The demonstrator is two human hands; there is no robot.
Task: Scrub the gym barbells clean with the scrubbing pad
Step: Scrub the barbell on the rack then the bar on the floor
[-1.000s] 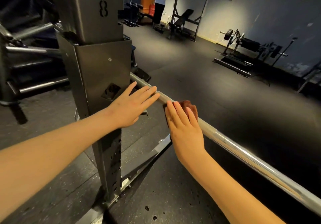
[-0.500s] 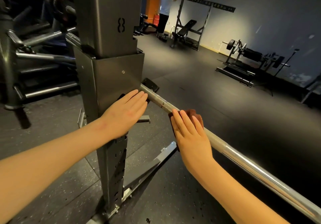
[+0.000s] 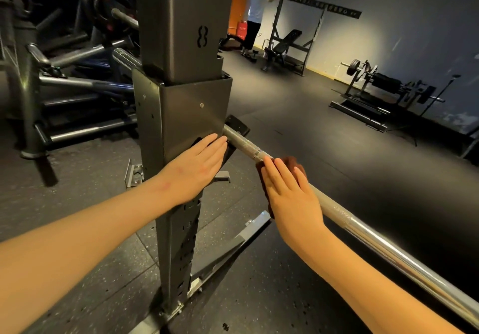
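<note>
Head cam, looking fwd and down across a dim gym.

Barbell (image 3: 363, 227): chrome shaft running diagonally from lower R edge up toward centre, where its far end meets the rack upright (image 3: 186, 100). Knurled section visible nr the upright and again just past the R hand.

Scrubbing pad (image 3: 293, 162): brown/reddish, draped over top of the shaft a short way out from the upright. One edge hangs down the near side of the bar, below the hand.

R hand (image 3: 290, 193): palm down on the pad, fingers straight and together, pointing up along the bar. Grip released, i.e. flat pressing, not wrapped. Thumb not visible.

L hand (image 3: 199, 167): flat against the face of the upright, fingers extended, tips reaching nr the spot where bar and upright meet. Grip released, holding nothing. Apart from the pad and R hand, w/ bare knurled shaft between them.

Upright: grey steel post, upper section sleeved into a wider lower one, cut-out logo on the upper part, row of holes lower down, foot bracket on the dark speckled rubber floor (image 3: 285, 294).

Bkgd: L side has another bar w/ weight plates (image 3: 108, 4) and more steel tubing, blurred. Far back a person (image 3: 255, 15) in white top, dark trousers, standing by a black frame w/ an incline bench (image 3: 287, 43). Far R, a low station w/ a plate-loaded bar (image 3: 353, 67) against the lit wall.
</note>
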